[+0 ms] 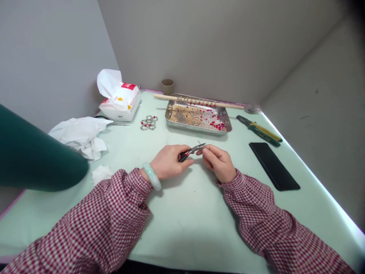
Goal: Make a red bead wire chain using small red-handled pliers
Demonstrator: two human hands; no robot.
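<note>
My left hand (171, 161) is wrapped round a pair of small pliers (186, 153) with dark red-and-black handles, a pale green bangle (152, 176) on its wrist. The pliers' jaws point right, toward my right hand (218, 161). That hand is closed in a pinch right by the jaw tips. A thin wire-like bit (199, 142) sticks up at the jaws; what the right fingertips hold is too small to make out. Beyond the hands stands a metal tray (196, 130) with gold, clear and red beads (185, 116).
Across the tray lies a wooden stick (232, 105) carrying small rings. Several beaded rings (148, 123) lie left of the tray. Green-yellow pliers (259, 130) and a black phone-like slab (273, 165) are at right. Tissues (121, 102), crumpled paper (81, 137) and a large green cylinder (37, 152) are left.
</note>
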